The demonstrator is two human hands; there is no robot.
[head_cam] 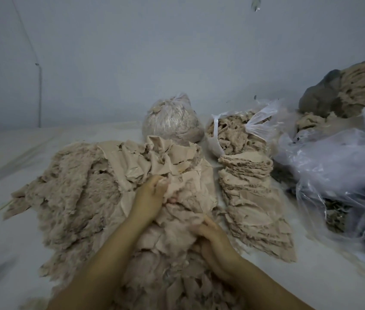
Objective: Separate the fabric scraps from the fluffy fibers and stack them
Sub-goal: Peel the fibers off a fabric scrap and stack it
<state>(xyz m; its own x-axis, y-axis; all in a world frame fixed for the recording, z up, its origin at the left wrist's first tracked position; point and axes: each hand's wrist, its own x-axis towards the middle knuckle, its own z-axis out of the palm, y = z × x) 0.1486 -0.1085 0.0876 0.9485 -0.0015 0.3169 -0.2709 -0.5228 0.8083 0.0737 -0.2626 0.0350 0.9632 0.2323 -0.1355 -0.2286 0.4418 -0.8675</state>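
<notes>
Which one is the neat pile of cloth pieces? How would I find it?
Start at the big messy heap of beige fluff and cloth where both hands are working. Just right of it stands the stack of scraps, in front of an open plastic bag. Unlike its jumbled neighbours, its flat pieces lie in tidy layers.

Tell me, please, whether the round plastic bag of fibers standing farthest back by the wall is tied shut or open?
Tied shut: the round plastic bag is gathered into a knot at its top, and the fibers inside show only through the plastic.
</notes>
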